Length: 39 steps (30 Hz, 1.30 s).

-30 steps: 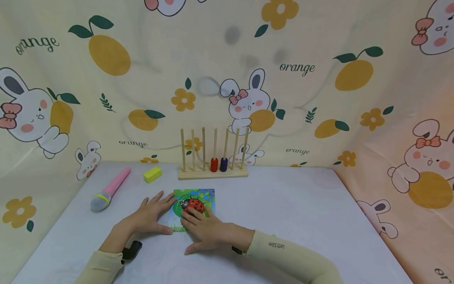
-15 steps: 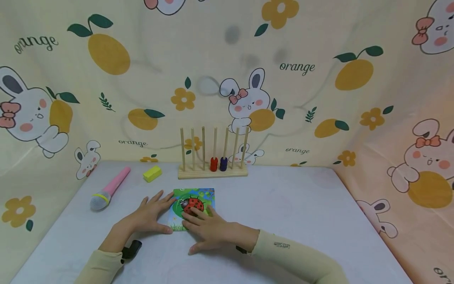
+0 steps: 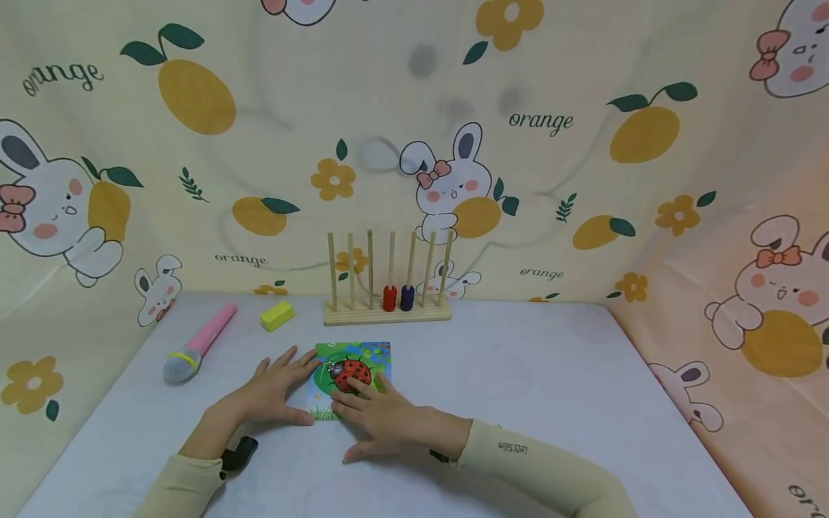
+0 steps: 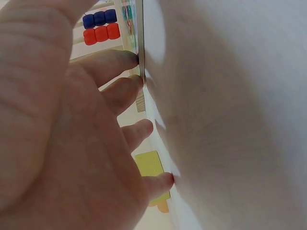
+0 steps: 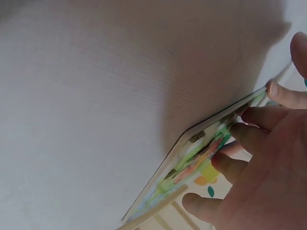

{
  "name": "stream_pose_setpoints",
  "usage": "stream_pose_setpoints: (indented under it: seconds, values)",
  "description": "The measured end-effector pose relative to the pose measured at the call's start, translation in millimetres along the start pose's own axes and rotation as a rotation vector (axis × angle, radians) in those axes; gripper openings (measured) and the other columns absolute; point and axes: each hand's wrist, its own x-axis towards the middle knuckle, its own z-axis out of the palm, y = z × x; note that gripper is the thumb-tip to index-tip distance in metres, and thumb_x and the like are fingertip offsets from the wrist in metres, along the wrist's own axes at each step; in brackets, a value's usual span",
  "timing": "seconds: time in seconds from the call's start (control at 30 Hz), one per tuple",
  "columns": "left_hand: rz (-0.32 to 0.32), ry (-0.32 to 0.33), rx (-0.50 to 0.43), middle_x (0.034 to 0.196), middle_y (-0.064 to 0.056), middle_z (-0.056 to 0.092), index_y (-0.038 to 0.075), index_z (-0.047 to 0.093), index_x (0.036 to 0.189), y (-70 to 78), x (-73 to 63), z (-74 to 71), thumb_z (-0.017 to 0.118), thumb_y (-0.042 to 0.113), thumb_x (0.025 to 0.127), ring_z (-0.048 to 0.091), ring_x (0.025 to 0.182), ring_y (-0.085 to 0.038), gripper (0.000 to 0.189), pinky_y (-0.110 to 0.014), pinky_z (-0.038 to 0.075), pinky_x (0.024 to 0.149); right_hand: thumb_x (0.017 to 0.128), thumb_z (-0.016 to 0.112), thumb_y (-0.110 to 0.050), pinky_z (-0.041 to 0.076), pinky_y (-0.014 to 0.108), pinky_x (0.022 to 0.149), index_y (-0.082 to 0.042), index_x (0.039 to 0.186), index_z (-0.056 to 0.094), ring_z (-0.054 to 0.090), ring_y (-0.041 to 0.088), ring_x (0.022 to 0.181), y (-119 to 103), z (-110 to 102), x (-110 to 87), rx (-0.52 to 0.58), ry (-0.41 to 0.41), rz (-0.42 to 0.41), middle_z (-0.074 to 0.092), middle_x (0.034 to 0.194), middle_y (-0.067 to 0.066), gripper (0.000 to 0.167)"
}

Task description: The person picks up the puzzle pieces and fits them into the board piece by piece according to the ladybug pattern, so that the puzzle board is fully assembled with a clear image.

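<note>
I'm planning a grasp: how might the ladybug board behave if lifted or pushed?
The ladybug board is probably stiff: its edges look straight in both wrist views. It's likely light for its size, being thin. Lying flat on the white table, it should slide rather than roll when pushed.

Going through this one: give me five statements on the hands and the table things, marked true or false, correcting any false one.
1. The left hand touches the ladybug picture. True.
2. The right hand reaches over that picture. True.
3. The yellow block is in the left hand. False: the yellow block lies on the table.
4. The pink microphone stands upright. False: the pink microphone lies down.
5. Red and dark blue beads share one peg. False: the red beads and dark blue beads sit on separate pegs.
</note>
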Motion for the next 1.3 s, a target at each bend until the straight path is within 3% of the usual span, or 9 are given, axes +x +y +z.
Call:
stream_pose_setpoints:
  seconds: [0.23,0.3,0.37,0.5,0.6,0.77,0.97,1.3]
  values:
    - [-0.003,-0.003,-0.009,0.161,-0.016,0.027,0.005,0.041,0.151,-1.7,-2.7,4.3,0.079,0.063,0.073,0.013,0.146,-0.052,0.105,-0.082,0.009,0.103,0.095,0.048,-0.064,0.016,0.065,0.115,-0.021,0.161,0.018,0.007,0.025,0.153,3.7,3.8,-4.1,0.137,-0.018,0.006,0.009,0.167,-0.004,0.085]
    - [-0.002,-0.004,-0.008,0.161,-0.016,0.027,0.005,0.041,0.152,-1.1,-3.0,4.9,0.078,0.063,0.072,0.013,0.146,-0.052,0.105,-0.081,0.009,0.103,0.095,0.054,-0.060,0.020,0.064,0.115,-0.020,0.160,0.024,0.011,0.026,0.152,7.5,2.8,-11.1,0.164,0.001,0.013,0.012,0.167,-0.001,0.082]
    - [-0.003,-0.004,-0.007,0.161,-0.016,0.028,0.005,0.041,0.152,-0.7,-3.0,5.4,0.079,0.063,0.072,0.013,0.146,-0.051,0.105,-0.081,0.009,0.103,0.093,0.062,-0.055,0.025,0.061,0.114,-0.019,0.154,0.038,0.023,0.024,0.150,12.8,1.8,-21.3,0.172,0.054,0.037,0.027,0.163,0.001,0.075]
    - [-0.019,-0.012,0.003,0.162,-0.015,0.027,0.006,0.041,0.152,-0.4,-2.6,4.7,0.079,0.063,0.071,0.012,0.147,-0.051,0.106,-0.080,0.008,0.104,0.086,0.078,-0.040,0.040,0.052,0.105,-0.017,0.128,0.066,0.054,0.018,0.124,28.6,4.9,-46.7,0.214,0.211,0.134,0.061,0.130,-0.001,0.050]
    - [-0.029,-0.017,0.001,0.162,-0.015,0.027,0.006,0.041,0.152,-1.2,-2.5,4.1,0.080,0.062,0.071,0.011,0.147,-0.051,0.106,-0.080,0.007,0.104,0.081,0.083,-0.030,0.045,0.050,0.095,-0.014,0.114,0.072,0.060,0.015,0.105,41.9,8.1,-67.8,0.300,0.266,0.207,0.066,0.110,-0.003,0.039]
    - [-0.020,-0.014,0.001,0.162,-0.015,0.028,0.006,0.041,0.152,-4.1,-2.7,7.1,0.079,0.064,0.071,0.011,0.147,-0.051,0.106,-0.080,0.008,0.105,0.074,0.089,-0.025,0.048,0.051,0.086,-0.009,0.112,0.071,0.061,0.019,0.100,49.5,10.0,-100.5,0.397,0.249,0.294,0.065,0.106,0.001,0.045]
    - [-0.030,-0.020,-0.002,0.162,-0.013,0.027,0.008,0.041,0.152,-4.3,0.8,9.0,0.078,0.066,0.071,0.010,0.147,-0.050,0.107,-0.079,0.007,0.106,0.070,0.091,-0.025,0.044,0.045,0.083,-0.009,0.122,0.065,0.055,0.017,0.100,46.6,16.1,-132.8,0.468,0.217,0.315,0.062,0.112,0.000,0.061]
    - [-0.029,-0.014,0.019,0.162,-0.013,0.027,0.007,0.041,0.152,-2.0,2.2,1.6,0.078,0.066,0.071,0.009,0.148,-0.049,0.106,-0.078,0.008,0.106,0.069,0.088,-0.008,0.036,0.038,0.075,-0.010,0.118,0.061,0.047,0.011,0.085,43.3,33.2,-150.8,0.544,0.323,0.403,0.054,0.092,-0.007,0.056]
